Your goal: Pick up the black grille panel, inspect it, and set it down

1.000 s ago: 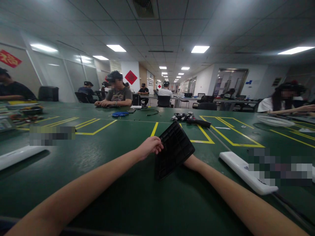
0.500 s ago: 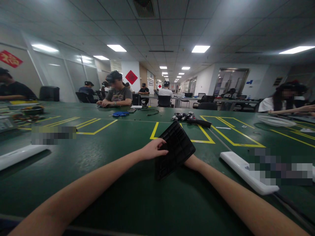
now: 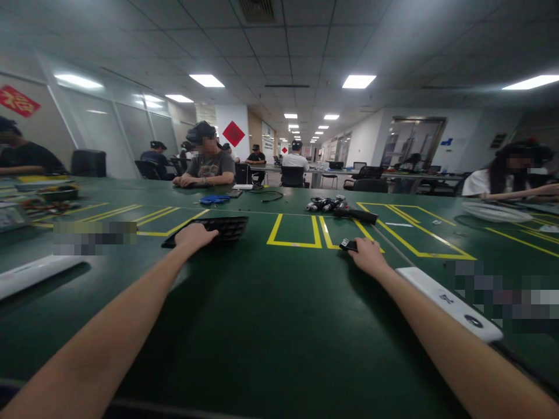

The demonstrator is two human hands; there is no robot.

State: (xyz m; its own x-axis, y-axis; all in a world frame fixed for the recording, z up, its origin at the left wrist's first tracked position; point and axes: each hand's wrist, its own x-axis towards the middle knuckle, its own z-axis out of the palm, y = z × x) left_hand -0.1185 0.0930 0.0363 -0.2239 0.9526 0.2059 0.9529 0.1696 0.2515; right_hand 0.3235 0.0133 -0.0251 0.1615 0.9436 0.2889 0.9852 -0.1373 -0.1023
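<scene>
A black keyboard-like tray lies flat on the green table, left of a yellow marked box. My left hand rests on its near edge with fingers curled over it. My right hand reaches out to the right and its fingers are closed on a small black object that touches the table.
A white power strip lies right of my right arm, another white bar at far left. Black tools and connectors sit beyond the yellow box. Blue item and cable farther back. Other people sit around the table.
The black tray was tilted up between both hands; now it lies flat to the left under my left hand. My right hand moved right onto a small black object.
</scene>
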